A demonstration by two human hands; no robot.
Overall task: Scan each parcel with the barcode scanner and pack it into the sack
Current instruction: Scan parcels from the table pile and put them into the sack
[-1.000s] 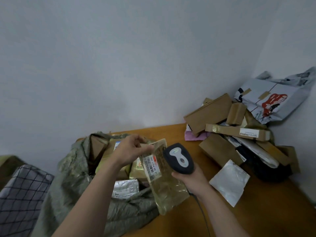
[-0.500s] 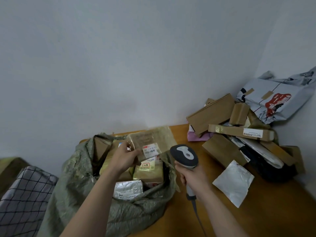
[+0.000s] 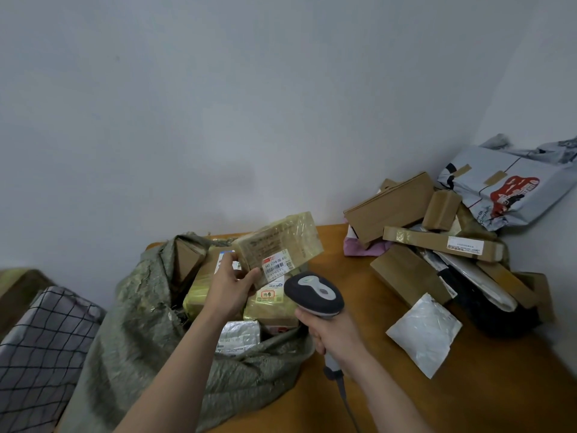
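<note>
1. Plain pale wall (image 3: 218,104) fills the whole top half. A wooden tabletop (image 3: 468,401) runs along the bottom, from about 6 o'clock round to 4.
2. The green woven sack (image 3: 150,332) slumps at roughly 7 o'clock with its mouth open. There are a few parcels inside already, including a yellow-taped parcel (image 3: 271,307) with a label and a silver packet (image 3: 239,335) near the front lip.
3. The left hand (image 3: 232,285) holds a taped brown parcel (image 3: 281,242) by its lower left corner, thumb on the labelled face. The parcel is tilted above the sack's mouth, barcode label facing the camera.
4. The right hand (image 3: 335,337) is wrapped round the handle of the barcode scanner (image 3: 313,295). The scanner's dark head sits at about 5 o'clock of the held parcel, really close to it. Can't tell if they touch.
5. The scanner's cable (image 3: 346,401) drops away toward 6 o'clock.
6. Over at 3 o'clock there's a messy pile: a brown box (image 3: 390,207), a long flat box (image 3: 437,242) with a white label, and more underneath.
7. A grey mailer bag (image 3: 505,189) with red print leans on the wall at 2 o'clock.
8. A white flat packet (image 3: 424,332) lies on the tabletop at 4 o'clock, just in front of the pile.
9. A checked cloth (image 3: 40,345) sits at 8 o'clock, beside the sack.
</note>
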